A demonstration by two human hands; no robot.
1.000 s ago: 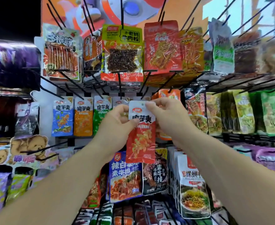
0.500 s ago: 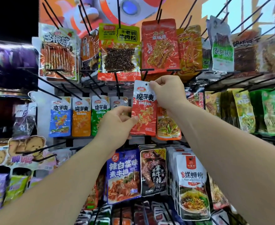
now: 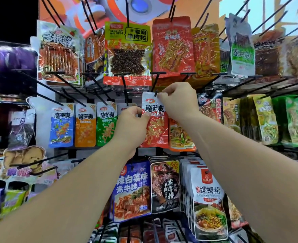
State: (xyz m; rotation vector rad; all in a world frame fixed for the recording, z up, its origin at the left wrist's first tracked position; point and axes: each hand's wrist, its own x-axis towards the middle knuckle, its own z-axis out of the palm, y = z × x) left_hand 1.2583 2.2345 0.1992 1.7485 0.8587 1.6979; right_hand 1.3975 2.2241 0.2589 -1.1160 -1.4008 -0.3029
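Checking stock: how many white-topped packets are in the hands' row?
5: blue packet, orange packet, green packet, fourth packet behind left hand, red packet gripped with right hand too. More may hang behind.

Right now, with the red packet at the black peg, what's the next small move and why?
Probably push the red foil packet back along the black metal peg: its top sits at the peg's tip, pinched by the right hand, left hand holding its edge.

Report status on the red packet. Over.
Grip: left hand pinches the red packet at its left edge, right hand at its top corner. Hang hole sits at the black peg tip; threaded or not, cannot tell. An orange packet hangs behind, not blocking.
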